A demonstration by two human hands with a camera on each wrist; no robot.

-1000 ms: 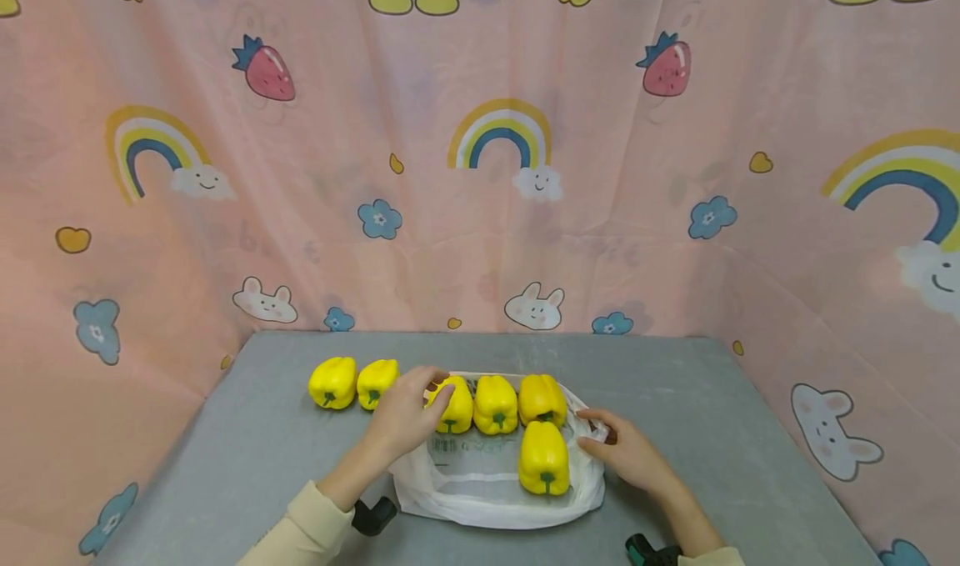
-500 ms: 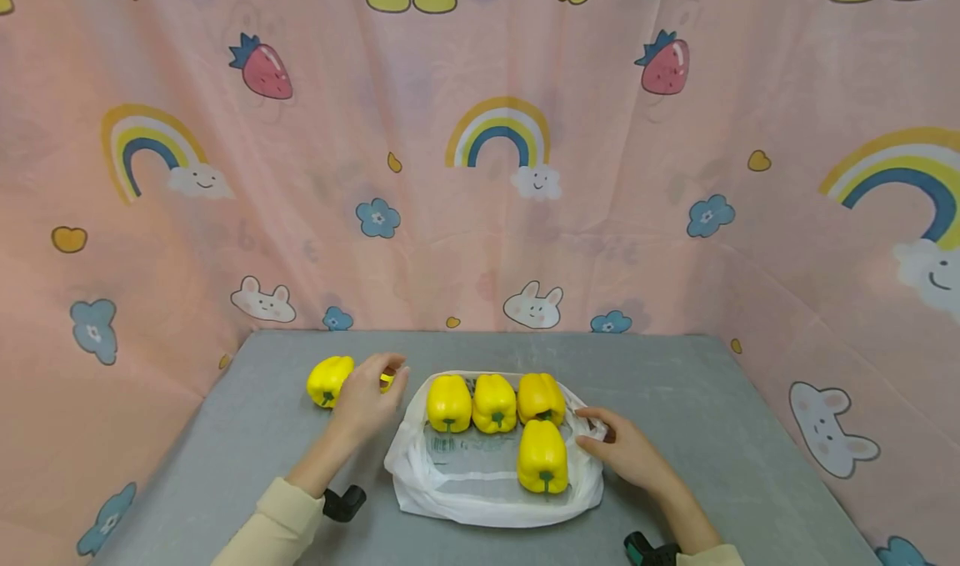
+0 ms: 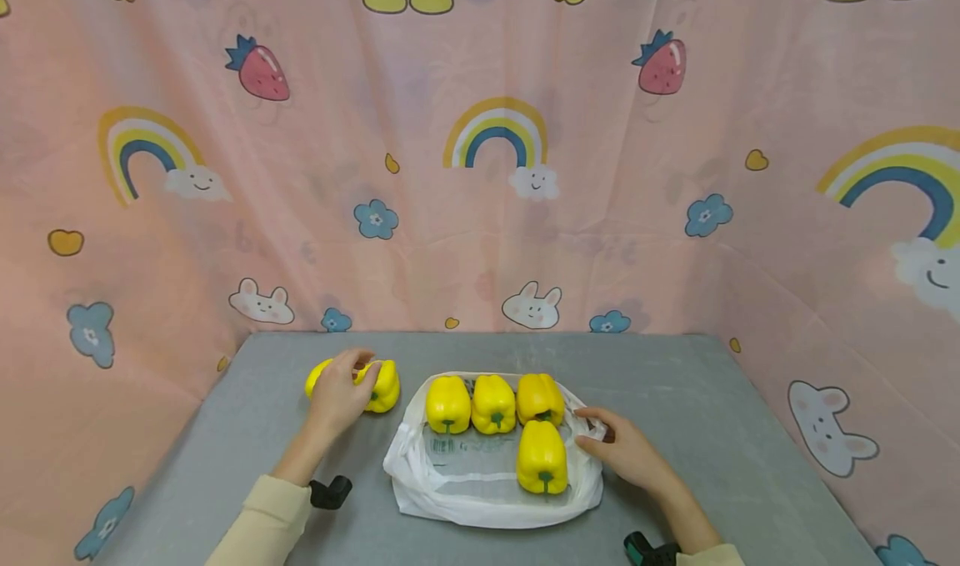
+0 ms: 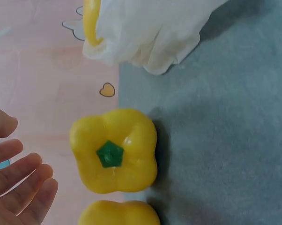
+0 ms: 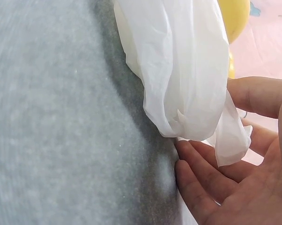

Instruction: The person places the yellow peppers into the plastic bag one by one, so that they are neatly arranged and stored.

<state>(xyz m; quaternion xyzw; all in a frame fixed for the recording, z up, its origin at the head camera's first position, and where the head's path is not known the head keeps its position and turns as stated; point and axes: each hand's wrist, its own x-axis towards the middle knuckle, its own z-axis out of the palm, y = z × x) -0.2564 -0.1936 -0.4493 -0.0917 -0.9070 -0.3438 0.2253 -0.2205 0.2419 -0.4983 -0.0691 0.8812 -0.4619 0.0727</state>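
Note:
My left hand (image 3: 339, 399) hovers over two yellow bell peppers at the left of the table, its fingers spread and holding nothing. The nearer-to-bag bell pepper (image 3: 386, 389) shows past the fingertips; the other bell pepper (image 3: 317, 376) is partly covered by the hand. In the left wrist view, a bell pepper (image 4: 115, 154) with a green stem lies apart from the loosely bent fingers (image 4: 26, 187). My right hand (image 3: 628, 448) holds the right edge of a white plastic bag (image 3: 431, 499), thumb and fingers around its rim (image 5: 192, 93).
Several yellow bell peppers sit in the opened bag: a row of three along the back, including the middle one (image 3: 493, 403), and one bell pepper (image 3: 542, 458) at the front right. Grey cloth covers the table (image 3: 712, 416). A pink patterned curtain (image 3: 315, 149) hangs behind it.
My left hand has moved left from the bell pepper at the bag's left end to the two outside peppers. That bell pepper stays in the bag. My right hand keeps its place.

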